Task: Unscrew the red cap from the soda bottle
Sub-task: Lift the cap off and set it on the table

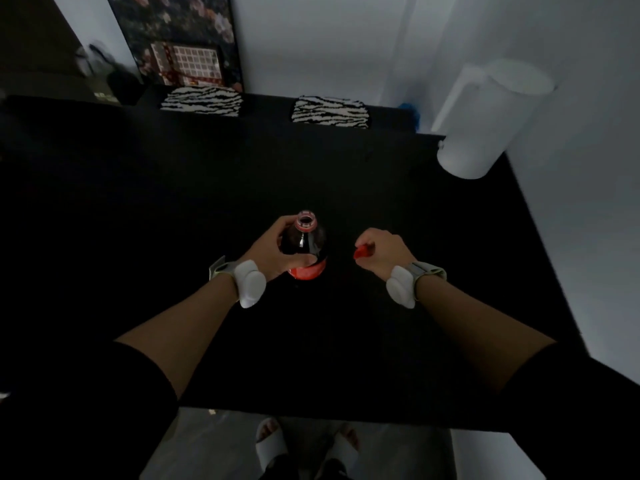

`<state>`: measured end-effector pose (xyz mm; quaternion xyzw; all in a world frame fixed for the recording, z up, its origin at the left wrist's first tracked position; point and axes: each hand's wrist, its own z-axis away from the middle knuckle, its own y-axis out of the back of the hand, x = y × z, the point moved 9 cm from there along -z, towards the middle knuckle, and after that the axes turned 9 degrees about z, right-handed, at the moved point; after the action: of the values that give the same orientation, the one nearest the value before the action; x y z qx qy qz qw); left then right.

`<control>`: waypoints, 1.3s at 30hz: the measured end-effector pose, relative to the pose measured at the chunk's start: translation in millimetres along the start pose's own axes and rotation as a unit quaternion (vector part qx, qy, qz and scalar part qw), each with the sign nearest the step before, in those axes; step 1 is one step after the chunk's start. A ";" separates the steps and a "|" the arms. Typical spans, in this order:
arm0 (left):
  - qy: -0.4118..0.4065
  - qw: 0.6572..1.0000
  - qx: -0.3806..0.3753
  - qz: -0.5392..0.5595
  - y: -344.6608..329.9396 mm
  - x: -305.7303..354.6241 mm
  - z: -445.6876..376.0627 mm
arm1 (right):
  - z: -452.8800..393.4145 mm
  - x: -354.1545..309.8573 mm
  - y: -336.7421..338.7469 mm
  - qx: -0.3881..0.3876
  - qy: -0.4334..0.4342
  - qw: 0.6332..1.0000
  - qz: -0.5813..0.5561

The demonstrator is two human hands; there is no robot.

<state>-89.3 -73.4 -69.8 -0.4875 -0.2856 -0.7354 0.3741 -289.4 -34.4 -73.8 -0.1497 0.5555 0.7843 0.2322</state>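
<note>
Seeing the left hand wrapped around the soda bottle upright on the black table, mouth open; right hand pinches the red cap just beside it. My worry: squeezing or tipping spills soda, a loose pinch drops the cap; white jug is well clear.

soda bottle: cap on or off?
Off. The soda bottle mouth is open and bare while the left hand holds its body; the red cap sits in the right hand, apart from the bottle.
</note>
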 end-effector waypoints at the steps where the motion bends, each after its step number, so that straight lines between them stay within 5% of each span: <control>1: -0.003 1.000 -0.001 -0.006 0.3 -2.1 -1.6 | -1.6 8.2 -8.7 -0.004 -0.012 1.000 -0.007; 10: -0.026 1.000 0.000 0.012 4.1 5.3 -5.6 | -13.8 32.8 -60.9 -0.068 -0.041 0.996 0.031; 24: -0.052 0.998 -0.004 0.021 2.8 3.3 -4.9 | -20.2 41.7 -84.8 -0.020 -0.019 0.996 0.086; 39: -0.031 0.999 -0.012 -0.003 -2.6 19.9 3.6 | 1.2 41.3 -15.1 0.009 -0.092 0.995 0.037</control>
<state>-94.5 -74.5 -50.2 -0.5142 -0.2894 -0.7242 0.3568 -316.4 -21.0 -105.8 -0.0538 0.5442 0.7976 0.2546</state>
